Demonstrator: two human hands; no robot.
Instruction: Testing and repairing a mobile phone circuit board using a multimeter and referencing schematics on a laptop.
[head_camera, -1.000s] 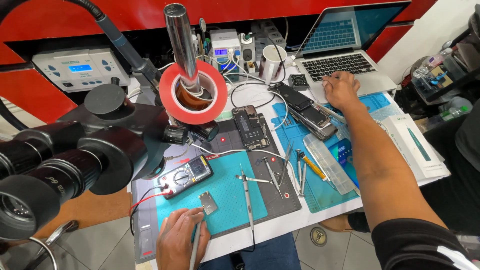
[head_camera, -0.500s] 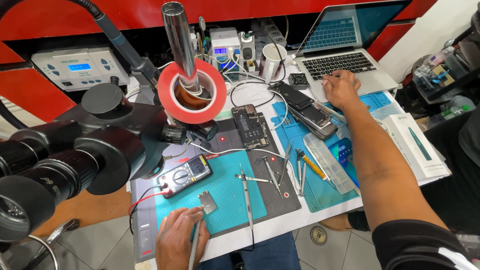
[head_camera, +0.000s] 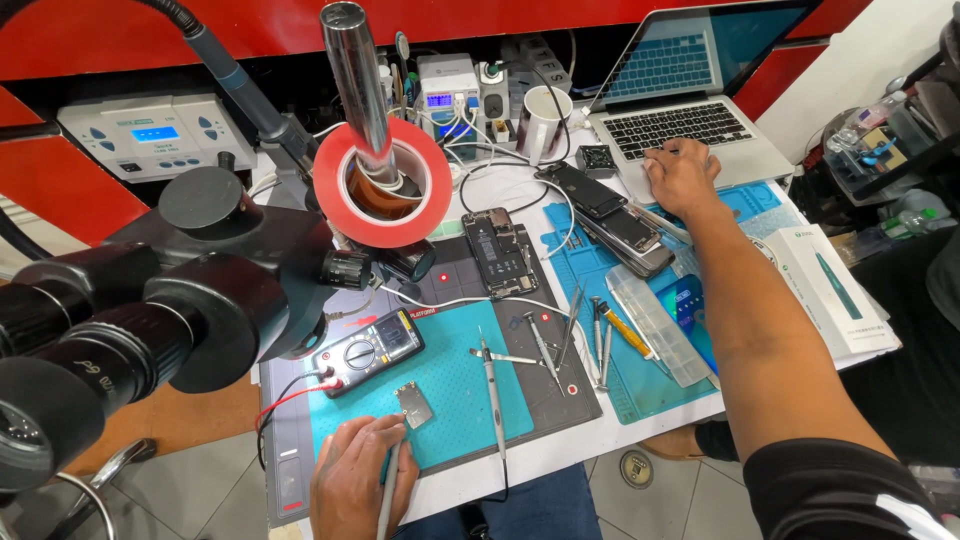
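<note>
- Microscope (head_camera: 150, 320): the black eyepieces fill the lower left of the view and hide the counter (head_camera: 500, 190) beneath them; the near eyepiece is cut off by the frame edge.
- Left hand (head_camera: 362, 487): partly cut off at the bottom edge; wrist and forearm are not visible.
- Left fingers (head_camera: 385, 440): curled together around a thin silver tool (head_camera: 388, 490), pen-style. The tool's lower end leaves the frame. Its tip points toward a small metal-shielded circuit board (head_camera: 414, 404), which lies on the teal mat (head_camera: 460, 385); whether the tip touches the board cannot be told.
- Right hand (head_camera: 683, 175): lies palm down on the front edge of the open laptop (head_camera: 700, 125), at the trackpad area. The right fingers (head_camera: 668, 155) are loosely bent and slightly spread, holding nothing; the fingertips are hidden under the hand.
- Right forearm: crosses over the blue mat (head_camera: 620, 370) and covers part of it; the black sleeve (head_camera: 840, 490) is cut off at the lower right corner.
- Multimeter (head_camera: 368, 352): lies just beyond the circuit board; its red and black leads run off under the microscope.
- Red tape roll (head_camera: 383, 183): sits around the chrome post (head_camera: 358, 90) and hides the post's base.
- Opened phone (head_camera: 498, 252): lies face-open mid-counter, apart from both hands.
</note>
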